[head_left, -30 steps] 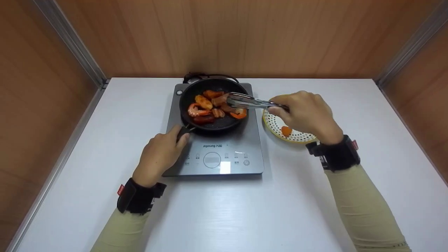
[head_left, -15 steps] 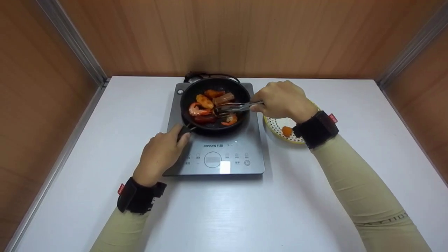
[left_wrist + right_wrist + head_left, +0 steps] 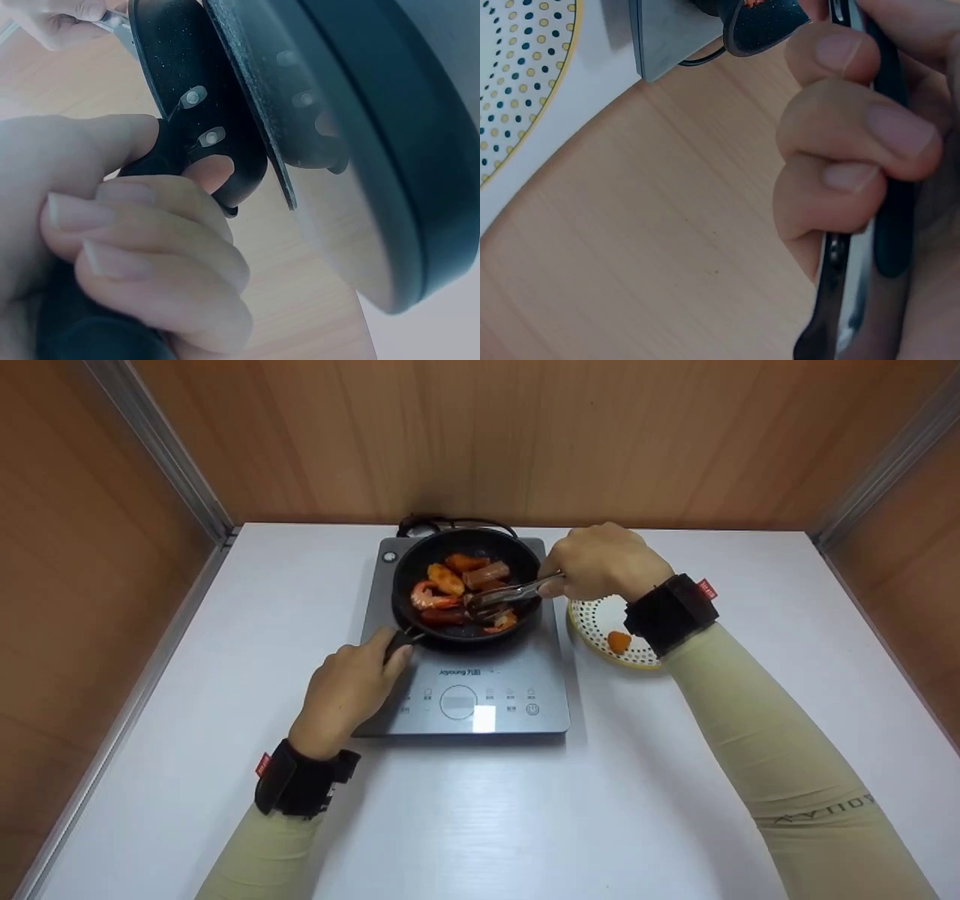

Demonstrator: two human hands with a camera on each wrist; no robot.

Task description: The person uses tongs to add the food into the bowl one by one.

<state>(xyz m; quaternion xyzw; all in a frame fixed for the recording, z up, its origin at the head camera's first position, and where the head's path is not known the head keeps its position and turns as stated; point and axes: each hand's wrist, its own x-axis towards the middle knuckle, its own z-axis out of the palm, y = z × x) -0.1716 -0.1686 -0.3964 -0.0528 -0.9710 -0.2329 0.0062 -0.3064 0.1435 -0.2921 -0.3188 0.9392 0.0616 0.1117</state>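
In the head view, my left hand (image 3: 346, 690) grips the black handle (image 3: 399, 643) of a frying pan (image 3: 461, 637). My right hand (image 3: 604, 559) holds metal tongs (image 3: 517, 592), their tips down in the pan among the food. Close to the tips lie a shrimp (image 3: 429, 596), a dark red sausage-like piece (image 3: 442, 617) and another orange shrimp-like piece (image 3: 501, 621). Behind them are a yellow-orange piece (image 3: 445, 579) and a brownish, bacon-like piece (image 3: 486, 576). What lies between the tong tips is unclear. The right wrist view shows curled fingers (image 3: 855, 131) around the tongs.
The pan sits on a grey induction cooktop (image 3: 495, 679), with a black cable (image 3: 480, 522) behind it. To the right stands a dotted plate (image 3: 589, 619) with a yellow rim, bearing an orange piece (image 3: 619, 642). Wooden panels (image 3: 480, 442) enclose the white table (image 3: 450, 817).
My right hand has moved left, and the tong tips went from the bacon-like pieces towards the pan's front middle. The right-hand shrimp-like piece shifted slightly. My left hand keeps its grip.
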